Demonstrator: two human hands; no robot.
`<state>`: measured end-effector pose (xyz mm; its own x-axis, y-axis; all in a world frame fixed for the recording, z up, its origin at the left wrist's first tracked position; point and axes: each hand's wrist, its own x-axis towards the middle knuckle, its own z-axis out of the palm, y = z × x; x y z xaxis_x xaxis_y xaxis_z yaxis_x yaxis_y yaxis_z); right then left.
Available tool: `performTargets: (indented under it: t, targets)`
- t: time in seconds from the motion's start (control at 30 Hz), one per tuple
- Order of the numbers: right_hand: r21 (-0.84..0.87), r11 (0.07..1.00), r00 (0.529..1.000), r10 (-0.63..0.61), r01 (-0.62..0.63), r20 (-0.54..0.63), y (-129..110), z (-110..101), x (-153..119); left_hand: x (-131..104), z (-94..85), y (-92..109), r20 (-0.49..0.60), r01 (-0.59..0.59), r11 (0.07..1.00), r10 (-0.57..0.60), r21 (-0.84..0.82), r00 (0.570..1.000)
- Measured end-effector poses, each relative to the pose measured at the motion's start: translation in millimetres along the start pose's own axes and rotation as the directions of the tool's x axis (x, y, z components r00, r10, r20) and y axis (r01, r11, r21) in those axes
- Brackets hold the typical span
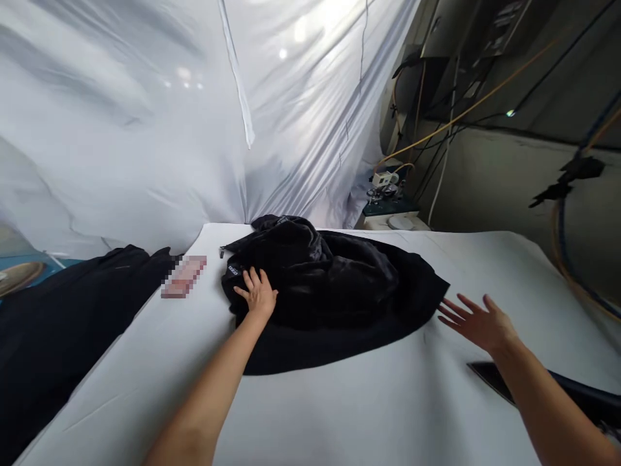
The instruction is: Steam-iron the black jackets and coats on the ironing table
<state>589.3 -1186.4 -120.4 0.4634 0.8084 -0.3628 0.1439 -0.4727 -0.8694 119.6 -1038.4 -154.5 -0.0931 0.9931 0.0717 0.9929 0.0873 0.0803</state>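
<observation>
A black garment (pixel 334 291) with a shiny lining lies bunched on the white-covered table (pixel 369 408). A small label with pale lettering (pixel 235 270) shows at its left end, and a zipper pull (pixel 222 252) sticks out at the upper left. Spread flat, my left hand (pixel 259 294) rests on the garment just right of the label, fingers apart. Beside the garment's pointed right end is my right hand (pixel 478 320), its fingers spread and holding nothing; whether the fingertips touch the cloth I cannot tell. Under my right forearm lies a clothes iron (pixel 492 378), partly hidden.
Dark cloth (pixel 72 317) is piled off the table's left edge, near a blurred pinkish rectangle (pixel 184 277). White sheeting (pixel 145 116) hangs behind the table. Cables (pixel 466 116) run at the upper right, past a small machine (pixel 385 184). A hose (pixel 563 226) hangs at the far right.
</observation>
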Motion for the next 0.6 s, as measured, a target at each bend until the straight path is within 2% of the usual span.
performTargets:
  t: [0.03,0.07,0.1,0.17,0.2,0.27,0.33,0.37,0.43,0.53,0.6]
  targets:
    - [0.098,0.994,0.999,0.045,-0.044,-0.013,1.0,-1.8,-0.1,-19.8,-2.0,10.0,-0.056,-0.034,0.999,0.033,-0.025,0.998]
    - [0.108,0.992,0.994,0.078,-0.070,-0.074,0.0,0.2,1.5,-41.6,-1.6,19.6,-0.082,-0.098,0.994,0.093,-0.058,0.992]
    - [0.048,0.996,0.985,0.081,-0.074,-0.155,-2.7,5.8,4.4,-64.3,1.4,28.2,-0.068,-0.170,0.981,0.164,-0.093,0.984]
    - [-0.223,0.974,0.948,-0.027,-0.047,-0.316,-12.5,24.8,13.3,-106.8,14.6,40.3,0.021,-0.282,0.946,0.288,-0.159,0.957]
    - [-0.390,0.920,0.927,-0.122,-0.028,-0.355,-19.2,36.3,18.7,-124.1,23.5,43.2,0.083,-0.295,0.938,0.313,-0.180,0.946]
    - [-0.655,0.756,0.896,-0.292,0.002,-0.335,-34.8,58.9,29.9,-146.8,41.4,42.6,0.158,-0.310,0.932,0.339,-0.186,0.927]
    - [-0.762,0.646,0.890,-0.366,0.033,-0.272,-50.5,77.0,39.9,-153.2,53.8,35.3,0.182,-0.318,0.931,0.348,-0.177,0.919]
    - [-0.777,0.629,0.902,-0.358,0.041,-0.243,-56.7,83.6,43.6,-151.6,56.6,29.8,0.186,-0.322,0.931,0.352,-0.171,0.917]
    - [-0.791,0.612,0.947,-0.260,0.012,-0.187,-61.2,92.1,47.0,-142.4,56.1,16.4,0.211,-0.330,0.930,0.359,-0.161,0.909]
    - [-0.863,0.506,0.994,-0.087,-0.014,-0.067,-38.4,93.2,38.5,-124.3,45.7,-7.8,0.288,-0.339,0.929,0.368,-0.145,0.884]
    - [-0.906,0.422,0.997,-0.076,0.035,0.003,-5.8,84.7,25.1,-114.6,36.9,-24.2,0.348,-0.344,0.928,0.373,-0.144,0.860]
